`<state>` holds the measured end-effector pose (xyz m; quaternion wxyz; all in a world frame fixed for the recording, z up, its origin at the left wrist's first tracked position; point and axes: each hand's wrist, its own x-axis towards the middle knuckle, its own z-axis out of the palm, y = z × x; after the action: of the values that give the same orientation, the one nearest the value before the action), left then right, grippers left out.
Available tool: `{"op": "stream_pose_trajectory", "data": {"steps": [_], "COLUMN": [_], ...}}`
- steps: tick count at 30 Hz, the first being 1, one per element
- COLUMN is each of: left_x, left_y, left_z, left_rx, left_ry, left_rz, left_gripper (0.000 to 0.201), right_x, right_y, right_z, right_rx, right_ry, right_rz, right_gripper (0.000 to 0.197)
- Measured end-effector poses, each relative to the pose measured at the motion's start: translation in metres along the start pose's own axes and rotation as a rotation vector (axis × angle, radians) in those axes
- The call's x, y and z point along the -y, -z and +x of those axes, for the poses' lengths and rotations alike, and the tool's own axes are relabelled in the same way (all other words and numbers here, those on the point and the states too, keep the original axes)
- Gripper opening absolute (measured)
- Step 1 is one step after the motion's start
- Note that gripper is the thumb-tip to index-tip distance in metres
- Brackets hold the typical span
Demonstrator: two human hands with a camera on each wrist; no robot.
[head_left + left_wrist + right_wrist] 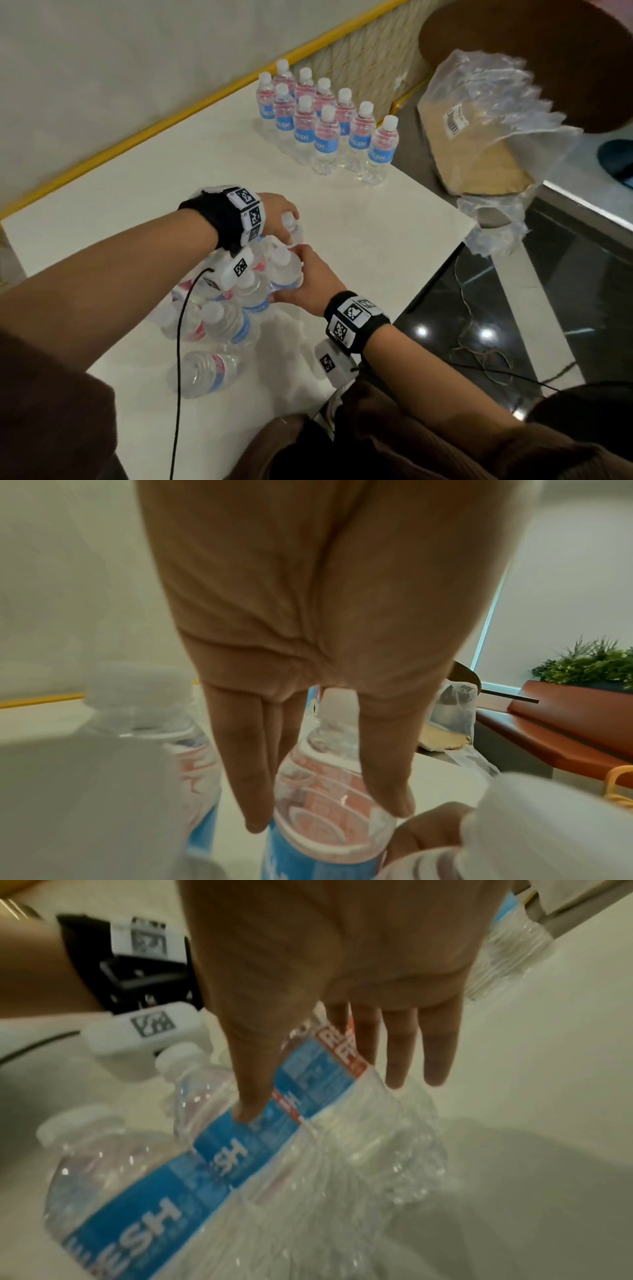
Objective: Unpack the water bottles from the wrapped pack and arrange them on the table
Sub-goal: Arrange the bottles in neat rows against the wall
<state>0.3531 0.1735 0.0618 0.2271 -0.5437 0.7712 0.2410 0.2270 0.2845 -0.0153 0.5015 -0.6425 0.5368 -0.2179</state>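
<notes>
White bench (376,219) with a standing group of bottles (325,120) at the far edge and a loose heap (219,308) near the person.
Left hand (279,214) grips one bottle (293,228) by its shoulder; right hand (308,284) apparently holds another (284,270). Lift each clear before standing it upright beside the group.

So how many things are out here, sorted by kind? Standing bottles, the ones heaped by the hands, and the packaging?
Bottles standing at the far end: 10
Bottles in the near heap: at least 6, the arms hide some
Plastic wrap: 1
Cardboard sheet: 1
Total: at least 18
</notes>
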Motion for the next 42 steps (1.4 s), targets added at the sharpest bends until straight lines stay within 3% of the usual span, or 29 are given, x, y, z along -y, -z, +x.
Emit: {"op": "stream_pose_trajectory", "data": {"steps": [5, 10, 16, 19, 25, 28, 31, 34, 36, 39, 42], "left_x": [-0.016, -0.030, -0.041, -0.050, -0.056, -0.058, -0.052, -0.049, -0.049, -0.050, -0.051], "left_y": [0.002, 0.013, 0.022, 0.024, 0.025, 0.026, 0.021, 0.015, 0.010, 0.005, 0.002], "left_z": [0.012, 0.030, 0.052, 0.064, 0.094, 0.106, 0.119, 0.130, 0.138, 0.153, 0.167], "left_rx": [-0.046, -0.095, -0.163, -0.276, -0.448, -0.441, -0.412, -0.310, -0.253, -0.300, -0.360], "left_ry": [0.012, 0.015, 0.047, 0.080, 0.174, 0.174, 0.202, 0.251, 0.228, 0.208, 0.235], "left_rz": [-0.064, -0.080, -0.204, -0.354, -0.574, -0.716, -0.984, -1.214, -1.150, -0.946, -0.989], "left_gripper": [0.043, 0.035, 0.040, 0.043, 0.051, 0.050, 0.066, 0.073, 0.075, 0.074, 0.060], "right_x": [-0.007, -0.026, -0.051, -0.062, -0.066, -0.066, -0.066, -0.068, -0.074, -0.083, -0.088], "right_y": [-0.002, 0.036, 0.105, 0.127, 0.127, 0.127, 0.134, 0.144, 0.151, 0.159, 0.162], "right_z": [-0.002, 0.010, 0.035, 0.051, 0.079, 0.092, 0.103, 0.114, 0.119, 0.124, 0.127], "right_rx": [-0.143, -0.318, -0.373, -0.375, -0.432, -0.459, -0.460, -0.492, -0.491, -0.455, -0.438], "right_ry": [0.058, -0.032, -0.054, -0.067, -0.065, -0.061, -0.037, -0.079, -0.123, -0.206, -0.239], "right_rz": [-0.032, -0.036, 0.072, 0.050, 0.102, 0.111, 0.088, 0.131, 0.131, 0.105, 0.084], "right_gripper": [0.065, 0.069, 0.069, 0.061, 0.084, 0.080, 0.077, 0.074, 0.073, 0.065, 0.059]}}
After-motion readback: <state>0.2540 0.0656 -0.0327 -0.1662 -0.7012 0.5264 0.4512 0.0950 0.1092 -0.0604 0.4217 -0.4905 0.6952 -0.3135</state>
